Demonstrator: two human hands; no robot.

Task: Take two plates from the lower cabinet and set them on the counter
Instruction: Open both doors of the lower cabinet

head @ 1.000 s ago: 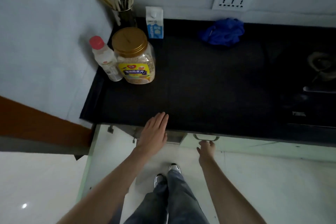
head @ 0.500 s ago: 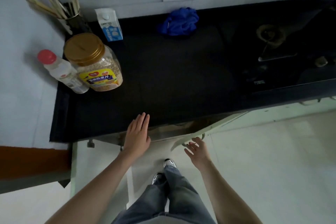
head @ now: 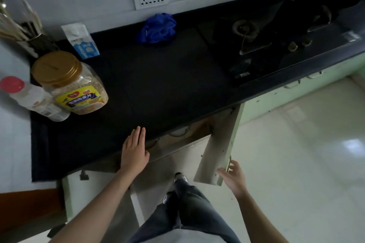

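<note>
With the cabinet door (head: pixel 219 144) swung wide beneath the counter (head: pixel 154 85), opening stage essentially complete; retrieval not yet begun. Right hand (head: pixel 233 175) at the door's outer edge by the handle, fingers loosely spread, touching or just beside the edge, gripping nothing firmly as far as can be told. Left hand (head: pixel 134 152) laid flat, palm down, fingers pressed together, on the counter's front edge, empty. Inside the dark cabinet mouth, pale rounded rims (head: pixel 178 131) just under the counter lip, possibly plates or bowls; too dim and too much hidden to tell which, or how many. No plate on the counter. Broad bare stretch of dark worktop between the oat jar (head: pixel 73 85) and the hob (head: pixel 256 49), ample for setting down two plates. Red-capped bottle (head: pixel 29 98) just beside the jar, milk carton (head: pixel 81 40) and blue cloth (head: pixel 158 27) toward the wall, all well apart from the front edge. Remaining, by judgement: reach into the cabinet, lift out both plates, place them on the free worktop. Progress: early, access gained only.
</note>
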